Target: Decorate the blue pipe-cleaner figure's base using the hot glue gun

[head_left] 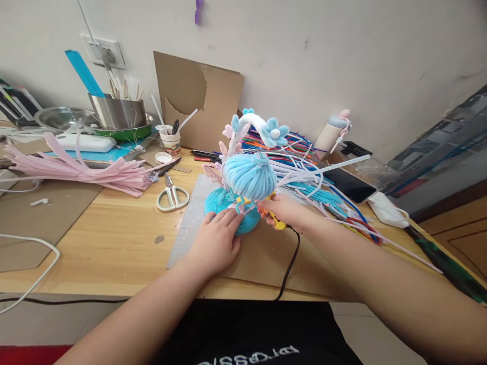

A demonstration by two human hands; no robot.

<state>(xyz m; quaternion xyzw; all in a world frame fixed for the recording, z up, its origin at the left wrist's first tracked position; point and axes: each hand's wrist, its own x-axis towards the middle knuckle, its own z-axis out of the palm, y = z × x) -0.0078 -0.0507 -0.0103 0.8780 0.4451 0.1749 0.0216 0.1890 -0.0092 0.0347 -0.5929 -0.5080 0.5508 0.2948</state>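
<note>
A craft piece of fuzzy pipe cleaners stands in front of me: a gathered light-blue dome (249,175) hangs beneath a white arched stem (253,119) with blue and pink flowers. Its round bright-blue base (216,202) rests on the work surface. My left hand (218,235) curls over the front of that base, fingers closed against it near a small pale-pink and blue piece. From the right, my right hand (279,210) grips a yellow hot glue gun (280,224) with a black cord. Its nozzle points left, just under the dome; the tip is partly hidden.
White-handled scissors (173,197) lie left of the cutting mat (186,238). Pink pipe cleaners (87,170) are bundled farther left. Many coloured ones (323,195) spread at right, near a phone (350,182). A paper cup (170,139) and cardboard (198,96) stand behind.
</note>
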